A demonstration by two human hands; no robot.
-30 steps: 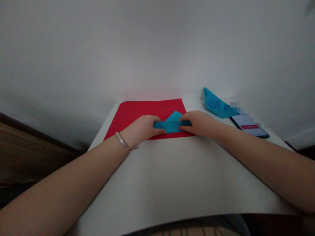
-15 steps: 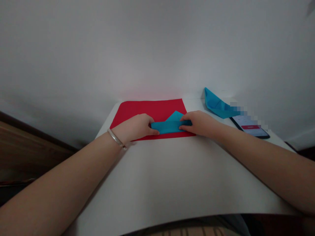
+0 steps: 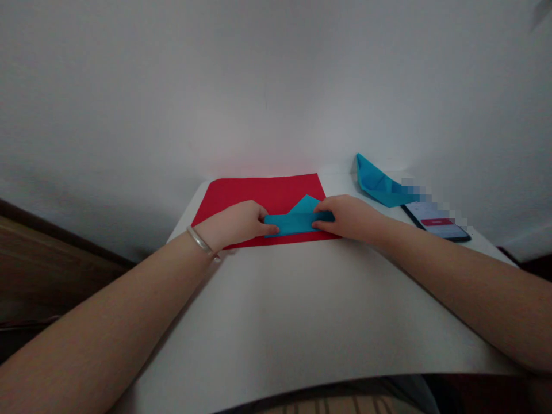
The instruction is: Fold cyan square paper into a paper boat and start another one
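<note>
Between my two hands is a folded blue paper [image 3: 294, 223], a long flat band with a pointed triangle rising behind it. Its left end is pinched by my left hand [image 3: 246, 222], thumb in front and fingers behind. My right hand [image 3: 350, 216] grips the right end the same way, covering that corner. Beneath the folded paper lies a red sheet [image 3: 259, 192], partly hidden by both hands. A silver bangle [image 3: 199, 240] circles my left wrist.
A blue paper boat [image 3: 379, 185] sits at the back right, its right tip over a phone [image 3: 440, 223] with a lit screen. The white table [image 3: 302, 310] meets a pale wall [image 3: 267, 86] behind. Wooden furniture [image 3: 47, 264] stands at the left.
Both hands keep their hold on the folded blue paper. The band looks slightly flatter and the view has shifted a little; otherwise things stay in place.
</note>
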